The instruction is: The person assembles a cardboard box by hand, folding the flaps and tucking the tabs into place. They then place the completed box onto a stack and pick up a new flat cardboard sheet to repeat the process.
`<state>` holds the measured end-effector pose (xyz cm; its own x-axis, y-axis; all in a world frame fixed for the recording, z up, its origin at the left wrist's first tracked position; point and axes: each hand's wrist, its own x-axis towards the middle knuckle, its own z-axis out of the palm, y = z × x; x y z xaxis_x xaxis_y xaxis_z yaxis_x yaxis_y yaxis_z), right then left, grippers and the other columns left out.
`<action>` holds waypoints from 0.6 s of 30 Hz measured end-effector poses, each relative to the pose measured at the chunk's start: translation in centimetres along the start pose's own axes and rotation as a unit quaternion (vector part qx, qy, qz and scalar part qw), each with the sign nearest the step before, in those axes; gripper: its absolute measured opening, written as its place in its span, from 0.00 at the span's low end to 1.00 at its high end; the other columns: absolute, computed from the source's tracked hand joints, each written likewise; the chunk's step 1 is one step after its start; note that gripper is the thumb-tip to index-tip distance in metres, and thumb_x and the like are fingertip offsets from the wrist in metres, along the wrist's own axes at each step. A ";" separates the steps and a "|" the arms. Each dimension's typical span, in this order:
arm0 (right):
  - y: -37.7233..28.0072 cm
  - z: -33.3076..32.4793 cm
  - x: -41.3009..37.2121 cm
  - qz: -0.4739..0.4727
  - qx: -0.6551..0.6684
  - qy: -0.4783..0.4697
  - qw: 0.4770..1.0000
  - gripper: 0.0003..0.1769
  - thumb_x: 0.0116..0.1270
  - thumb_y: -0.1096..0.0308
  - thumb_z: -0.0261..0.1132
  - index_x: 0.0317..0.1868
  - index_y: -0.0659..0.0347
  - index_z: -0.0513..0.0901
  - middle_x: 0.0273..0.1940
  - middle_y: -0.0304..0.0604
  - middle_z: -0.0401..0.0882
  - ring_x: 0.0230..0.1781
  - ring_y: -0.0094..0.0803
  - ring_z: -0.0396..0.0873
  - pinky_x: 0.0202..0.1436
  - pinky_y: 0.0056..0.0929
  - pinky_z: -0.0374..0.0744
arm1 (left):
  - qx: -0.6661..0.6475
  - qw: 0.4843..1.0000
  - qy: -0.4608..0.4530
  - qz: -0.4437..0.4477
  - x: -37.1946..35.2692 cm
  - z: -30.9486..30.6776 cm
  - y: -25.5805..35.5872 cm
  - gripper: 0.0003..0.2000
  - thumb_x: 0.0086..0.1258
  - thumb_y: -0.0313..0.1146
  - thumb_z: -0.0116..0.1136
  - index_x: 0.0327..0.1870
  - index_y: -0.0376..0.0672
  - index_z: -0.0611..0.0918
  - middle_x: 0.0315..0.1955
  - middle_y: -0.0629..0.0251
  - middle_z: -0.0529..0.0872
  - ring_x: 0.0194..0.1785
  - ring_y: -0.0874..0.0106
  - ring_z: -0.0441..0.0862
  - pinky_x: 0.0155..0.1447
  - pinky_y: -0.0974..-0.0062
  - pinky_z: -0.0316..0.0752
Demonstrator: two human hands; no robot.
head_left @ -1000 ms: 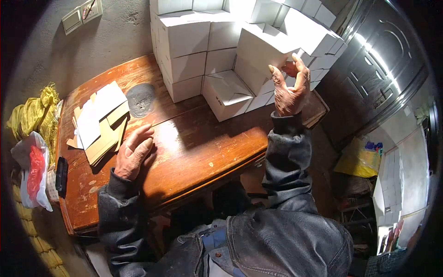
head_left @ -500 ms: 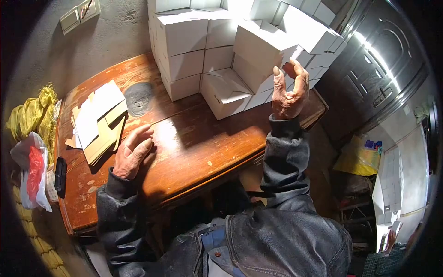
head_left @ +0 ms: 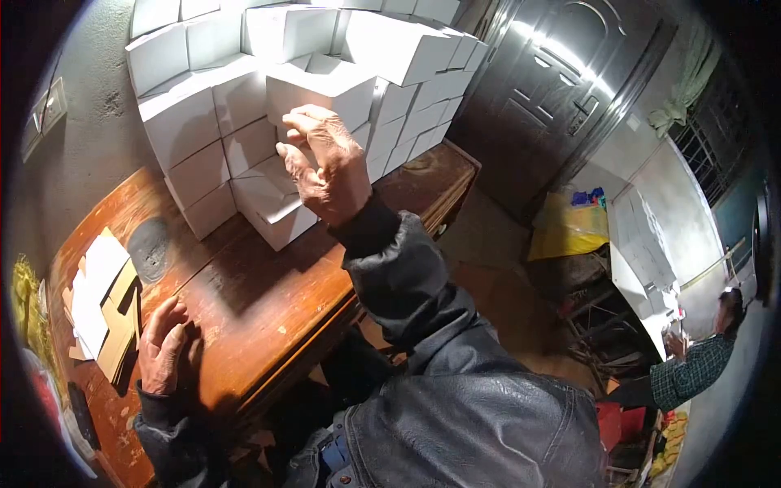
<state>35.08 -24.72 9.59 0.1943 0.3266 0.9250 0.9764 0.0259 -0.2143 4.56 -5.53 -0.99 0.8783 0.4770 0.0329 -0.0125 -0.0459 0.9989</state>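
Note:
My right hand is raised in front of the stacked white cardboard boxes. Its thumb and fingers curve apart, with nothing between them. Behind it, one box juts out from the stack, partly covered by the hand. A lower box stands at the stack's front, just below and left of that wrist. My left hand rests on the wooden table, fingers loosely bent and thumb apart, holding nothing. To its left lies a pile of flat white and brown cardboard pieces.
A dark round patch marks the tabletop near the wall. A black object lies at the left edge. Beyond the table is a dark metal door. At far right, a person in a checked sleeve is beside a white-topped surface.
The view has turned to the right, so the table and boxes sit further left. My right hand has shifted left across the boxes. The other person now shows more fully.

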 end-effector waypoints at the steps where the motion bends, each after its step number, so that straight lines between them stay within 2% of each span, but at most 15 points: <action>1: 0.2 0.1 0.1 -0.001 -0.007 0.006 1.000 0.18 0.62 0.79 0.69 0.53 0.66 0.79 0.53 0.53 0.78 0.41 0.36 0.85 0.45 0.31 0.84 | 0.007 1.000 0.004 -0.001 0.0 0.1 0.1 0.28 0.71 0.44 0.60 0.69 0.41 0.72 0.59 0.60 0.78 0.62 0.68 0.75 0.65 0.67 0.72; 3: 0.6 0.2 0.1 -0.003 -0.019 0.018 1.000 0.18 0.62 0.78 0.70 0.53 0.66 0.79 0.54 0.54 0.78 0.43 0.39 0.85 0.48 0.33 0.84 | 0.006 1.000 0.009 0.002 0.1 0.1 0.1 0.29 0.70 0.43 0.62 0.69 0.40 0.72 0.59 0.60 0.78 0.61 0.68 0.76 0.65 0.68 0.71; 6: 0.3 0.0 0.1 0.025 -0.004 0.006 1.000 0.18 0.64 0.74 0.68 0.53 0.70 0.78 0.52 0.63 0.78 0.53 0.58 0.80 0.57 0.44 0.80 | -0.012 1.000 0.009 0.004 0.1 0.0 -0.1 0.30 0.70 0.41 0.65 0.70 0.37 0.72 0.58 0.58 0.79 0.60 0.68 0.77 0.66 0.69 0.71; 10: -0.1 0.1 0.0 0.032 0.004 0.005 0.999 0.17 0.63 0.74 0.68 0.52 0.70 0.80 0.51 0.63 0.79 0.53 0.56 0.81 0.57 0.43 0.81 | -0.008 1.000 0.003 -0.003 0.1 0.2 0.4 0.27 0.71 0.36 0.62 0.69 0.36 0.72 0.57 0.59 0.80 0.59 0.70 0.77 0.65 0.70 0.72; 13: -0.5 0.1 0.0 0.032 0.003 0.007 0.999 0.17 0.62 0.75 0.69 0.51 0.69 0.80 0.51 0.61 0.80 0.52 0.53 0.81 0.56 0.41 0.81 | -0.004 1.000 0.001 -0.008 0.1 0.4 0.7 0.27 0.70 0.37 0.63 0.67 0.37 0.73 0.54 0.59 0.80 0.56 0.71 0.78 0.61 0.72 0.75; 18: -1.0 0.3 -0.2 0.016 0.018 0.004 1.000 0.17 0.61 0.76 0.70 0.50 0.69 0.81 0.50 0.60 0.80 0.51 0.51 0.82 0.54 0.40 0.82 | 0.000 1.000 -0.005 -0.011 -0.1 0.6 1.3 0.27 0.69 0.37 0.65 0.67 0.37 0.73 0.54 0.59 0.80 0.56 0.71 0.78 0.61 0.72 0.75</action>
<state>34.04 -24.57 9.50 0.2258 0.3208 0.9198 0.9658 0.0499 -0.2545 4.72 -6.18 0.33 0.8828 0.4697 0.0101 0.0072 -0.0349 0.9994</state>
